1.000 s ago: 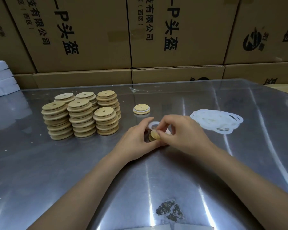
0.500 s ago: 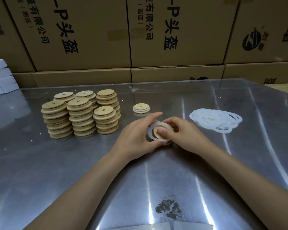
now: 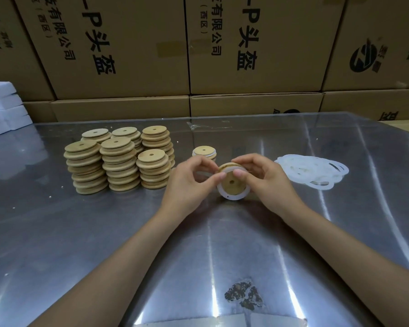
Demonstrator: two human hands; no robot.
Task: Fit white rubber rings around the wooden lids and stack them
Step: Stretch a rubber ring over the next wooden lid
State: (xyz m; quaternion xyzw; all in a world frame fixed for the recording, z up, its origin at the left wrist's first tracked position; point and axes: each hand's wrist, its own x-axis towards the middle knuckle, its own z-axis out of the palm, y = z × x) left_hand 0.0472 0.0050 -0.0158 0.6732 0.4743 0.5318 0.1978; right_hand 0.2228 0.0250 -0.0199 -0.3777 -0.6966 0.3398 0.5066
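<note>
A round wooden lid [image 3: 232,184] with a small centre hole is held tilted toward me above the table, a white rubber ring [image 3: 233,197] sitting around its lower rim. My left hand [image 3: 189,182] pinches its left edge and my right hand [image 3: 268,181] pinches its right edge, thumbs on the face. Behind them lies a small stack of ringed lids [image 3: 204,152]. Several stacks of bare wooden lids [image 3: 118,161] stand to the left. A pile of loose white rings [image 3: 314,172] lies to the right.
The work surface is a shiny metal table [image 3: 80,232] with a dark scuffed patch [image 3: 243,296] near the front edge. Cardboard boxes [image 3: 132,50] wall off the back. White foam blocks [image 3: 3,109] sit at the far left.
The lid has been turned to face me and the ring has slid down around its rim. Both hands have shifted out to the lid's edges and lifted slightly.
</note>
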